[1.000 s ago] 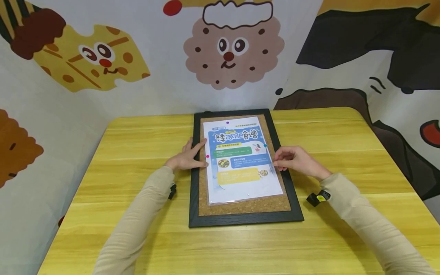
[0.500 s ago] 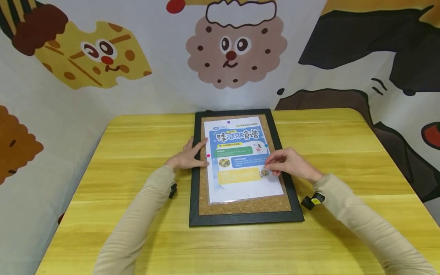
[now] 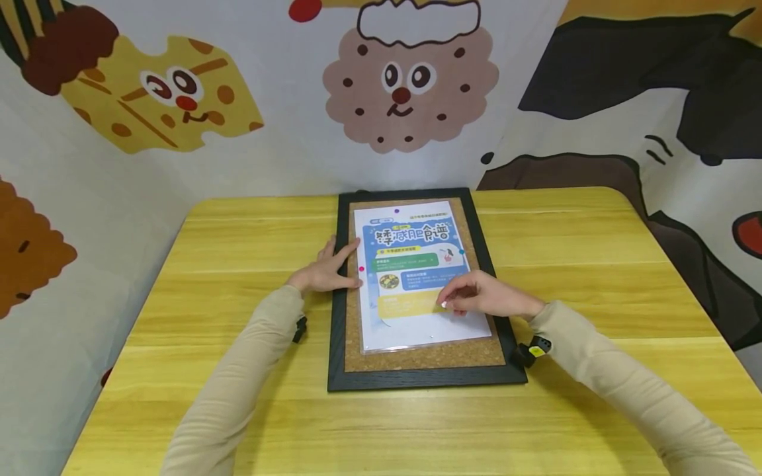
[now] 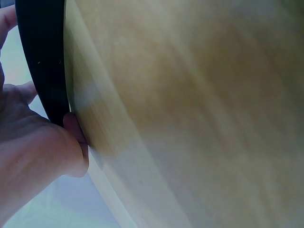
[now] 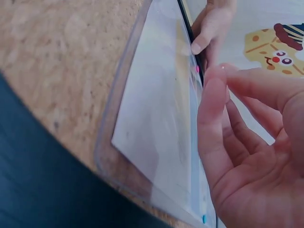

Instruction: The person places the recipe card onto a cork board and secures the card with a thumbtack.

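A laminated sheet with printed text [image 3: 405,334] lies on a cork board [image 3: 428,360] with a black frame [image 3: 336,357]. My left hand [image 3: 323,272] rests over the frame's left side, fingers spread, thumb and index fingertips on the sheet's left edge. In the left wrist view it lies along the black frame edge. Over the lower right of the sheet, my right hand [image 3: 485,294] pinches a small white thumbtack [image 3: 443,304] between thumb and index finger; mostly the fingertips hide it. Purple [image 3: 397,211], pink [image 3: 361,269] and teal [image 3: 462,252] tacks sit at the sheet's edges.
The board lies on a yellow wood-grain table [image 3: 250,396], its far end near the back edge. Behind the table hangs a white cloth [image 3: 286,132] printed with cartoon food figures.
My right hand has moved left and slightly nearer, from the sheet's right edge to over its yellow box, with the white tack now showing at its fingertips. The left hand stays in place.
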`<action>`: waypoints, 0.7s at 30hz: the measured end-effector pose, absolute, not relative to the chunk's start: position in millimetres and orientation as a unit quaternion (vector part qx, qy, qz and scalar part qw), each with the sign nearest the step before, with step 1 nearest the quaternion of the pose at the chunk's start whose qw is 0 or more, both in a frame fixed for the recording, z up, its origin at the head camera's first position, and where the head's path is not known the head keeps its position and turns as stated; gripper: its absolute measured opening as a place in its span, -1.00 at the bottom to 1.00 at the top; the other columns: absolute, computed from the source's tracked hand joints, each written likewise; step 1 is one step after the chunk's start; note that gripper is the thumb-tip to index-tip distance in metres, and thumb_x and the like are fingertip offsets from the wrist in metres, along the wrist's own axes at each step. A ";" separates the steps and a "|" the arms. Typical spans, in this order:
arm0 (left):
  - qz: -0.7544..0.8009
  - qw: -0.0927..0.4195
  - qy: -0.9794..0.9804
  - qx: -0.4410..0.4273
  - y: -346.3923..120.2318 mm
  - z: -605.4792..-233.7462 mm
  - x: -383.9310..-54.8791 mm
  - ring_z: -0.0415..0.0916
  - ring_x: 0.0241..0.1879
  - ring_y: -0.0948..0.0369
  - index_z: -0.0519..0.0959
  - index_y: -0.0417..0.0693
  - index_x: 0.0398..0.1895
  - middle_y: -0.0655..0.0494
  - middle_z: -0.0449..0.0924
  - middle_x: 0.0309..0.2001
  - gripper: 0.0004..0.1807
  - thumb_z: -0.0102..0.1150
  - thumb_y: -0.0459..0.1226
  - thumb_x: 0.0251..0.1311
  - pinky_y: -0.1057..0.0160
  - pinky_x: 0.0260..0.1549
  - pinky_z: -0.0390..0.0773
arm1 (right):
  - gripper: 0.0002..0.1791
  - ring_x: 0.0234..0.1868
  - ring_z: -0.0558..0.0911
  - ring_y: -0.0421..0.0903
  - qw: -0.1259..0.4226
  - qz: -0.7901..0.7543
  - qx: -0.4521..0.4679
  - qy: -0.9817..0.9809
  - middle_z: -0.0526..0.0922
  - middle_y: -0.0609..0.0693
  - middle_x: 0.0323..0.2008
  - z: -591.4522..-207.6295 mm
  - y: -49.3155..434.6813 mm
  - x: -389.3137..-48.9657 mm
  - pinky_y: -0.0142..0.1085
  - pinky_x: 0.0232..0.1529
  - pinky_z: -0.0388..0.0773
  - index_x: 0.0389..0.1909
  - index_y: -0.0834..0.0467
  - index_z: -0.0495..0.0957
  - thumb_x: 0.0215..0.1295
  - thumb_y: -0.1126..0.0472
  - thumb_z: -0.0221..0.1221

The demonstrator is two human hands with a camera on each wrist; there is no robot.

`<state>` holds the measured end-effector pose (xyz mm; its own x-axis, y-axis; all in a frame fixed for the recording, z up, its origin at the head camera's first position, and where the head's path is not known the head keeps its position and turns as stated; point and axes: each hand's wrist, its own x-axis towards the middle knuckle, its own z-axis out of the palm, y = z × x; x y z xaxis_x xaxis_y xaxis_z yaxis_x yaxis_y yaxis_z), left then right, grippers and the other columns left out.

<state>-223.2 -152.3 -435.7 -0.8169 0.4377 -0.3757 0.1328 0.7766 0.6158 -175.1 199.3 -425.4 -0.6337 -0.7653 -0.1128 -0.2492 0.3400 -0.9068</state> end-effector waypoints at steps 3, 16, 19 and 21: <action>0.289 0.260 0.908 0.157 -151.8 -436.0 -224.1 -0.57 0.43 -0.21 -0.24 0.18 0.57 -0.23 -0.68 0.47 0.06 0.21 0.08 0.17 -0.37 0.24 -0.15 | -0.82 -0.45 0.48 -0.08 0.285 -0.467 -0.336 0.766 0.64 0.15 -0.32 -425.1 195.6 -174.4 -0.36 -0.36 0.44 -0.11 0.29 0.65 0.35 0.40 0.13; 0.291 0.260 0.907 0.157 -151.7 -432.4 -222.8 -0.58 0.43 -0.21 -0.25 0.18 0.57 -0.23 -0.68 0.47 0.07 0.23 0.06 0.16 -0.37 0.24 -0.15 | -0.79 -0.36 0.52 -0.08 0.335 -0.438 -0.369 0.748 0.65 0.05 -0.26 -426.1 181.8 -166.4 -0.35 -0.34 0.47 -0.17 0.25 0.62 0.22 0.49 0.13; 0.290 0.261 0.908 0.156 -151.6 -432.4 -222.5 -0.57 0.44 -0.20 -0.25 0.18 0.57 -0.22 -0.68 0.47 0.07 0.23 0.06 0.16 -0.37 0.24 -0.14 | -0.82 -0.37 0.52 -0.11 0.345 -0.431 -0.374 0.745 0.66 0.02 -0.27 -426.6 177.9 -164.7 -0.35 -0.32 0.49 -0.21 0.21 0.64 0.24 0.46 0.14; 0.290 0.261 0.907 0.155 -151.6 -432.4 -222.4 -0.58 0.44 -0.20 -0.25 0.19 0.57 -0.22 -0.68 0.47 0.07 0.23 0.06 0.16 -0.37 0.24 -0.15 | -0.82 -0.36 0.53 -0.11 0.350 -0.427 -0.373 0.745 0.67 0.01 -0.27 -426.5 175.3 -164.0 -0.34 -0.32 0.50 -0.22 0.20 0.65 0.25 0.46 0.15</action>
